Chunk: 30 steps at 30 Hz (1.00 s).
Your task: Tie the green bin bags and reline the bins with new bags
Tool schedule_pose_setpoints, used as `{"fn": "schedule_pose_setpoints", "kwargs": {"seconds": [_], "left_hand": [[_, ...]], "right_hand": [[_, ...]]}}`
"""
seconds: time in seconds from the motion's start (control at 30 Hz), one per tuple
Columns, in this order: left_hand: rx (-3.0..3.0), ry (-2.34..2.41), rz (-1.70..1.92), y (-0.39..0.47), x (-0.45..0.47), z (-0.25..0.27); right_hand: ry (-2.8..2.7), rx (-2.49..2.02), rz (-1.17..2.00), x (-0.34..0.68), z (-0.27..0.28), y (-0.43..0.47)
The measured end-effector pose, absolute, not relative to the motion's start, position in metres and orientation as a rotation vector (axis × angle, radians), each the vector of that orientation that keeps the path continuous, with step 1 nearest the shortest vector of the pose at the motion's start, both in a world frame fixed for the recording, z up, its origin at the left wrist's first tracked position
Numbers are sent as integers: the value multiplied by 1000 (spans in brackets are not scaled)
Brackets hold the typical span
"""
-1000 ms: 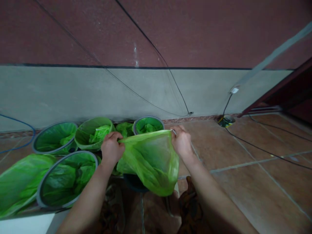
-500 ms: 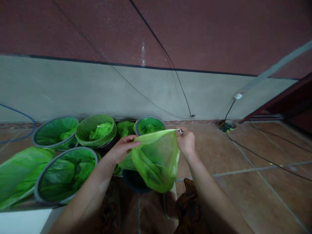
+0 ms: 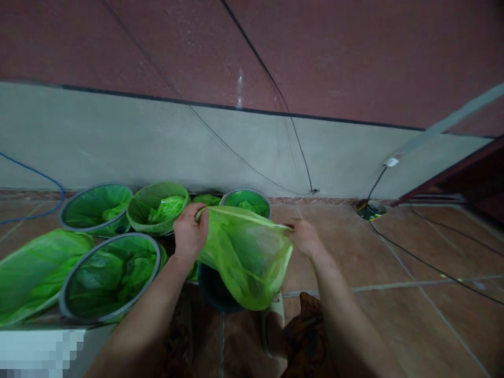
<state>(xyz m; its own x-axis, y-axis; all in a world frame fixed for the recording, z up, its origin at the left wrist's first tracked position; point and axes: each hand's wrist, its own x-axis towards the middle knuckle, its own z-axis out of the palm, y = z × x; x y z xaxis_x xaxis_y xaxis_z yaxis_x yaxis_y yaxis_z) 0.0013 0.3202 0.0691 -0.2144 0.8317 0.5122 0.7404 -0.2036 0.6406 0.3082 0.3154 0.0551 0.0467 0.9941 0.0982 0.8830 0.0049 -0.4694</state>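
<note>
A thin, see-through green plastic bag [image 3: 248,257] hangs stretched between my two hands, its top edge pulled taut. My left hand [image 3: 191,230] is closed on the bag's upper left edge. At the upper right corner, where a whitish strip shows, my right hand [image 3: 304,236] pinches the rim. Below the bag stands a dark bin [image 3: 214,291], partly hidden by it. Just behind the bag is a grey-rimmed bin [image 3: 268,202] lined with green plastic.
Several green-lined bins stand at the left, among them a large grey-rimmed one [image 3: 159,254]. A white surface [image 3: 35,349] lies lower left. Black cables [image 3: 425,278] cross the tiled floor at right. A blue hose [image 3: 51,181] hangs at far left. A shoe [image 3: 273,325] shows below.
My left hand has moved left and up along the bag's edge, now gripping it in a closed hold. The bag's opening is stretched wider. The view has shifted slightly.
</note>
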Motion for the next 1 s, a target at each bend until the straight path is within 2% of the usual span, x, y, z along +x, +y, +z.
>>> {"fn": "schedule_pose_setpoints", "kwargs": {"seconds": [0.13, 0.3, 0.53, 0.73, 1.0], "left_hand": [[2099, 1851, 1364, 312, 10, 67], [2305, 1662, 1224, 298, 37, 59], [2343, 1491, 1071, 290, 55, 46], [2232, 1398, 1041, 293, 51, 47], [2083, 1674, 958, 299, 45, 40]], "right_hand": [[-1997, -1892, 352, 280, 66, 300], [-2031, -1424, 265, 220, 85, 285], [-2163, -1494, 335, 200, 69, 290], [-1842, -1468, 364, 215, 69, 300], [-1444, -1371, 305, 239, 81, 304]]}}
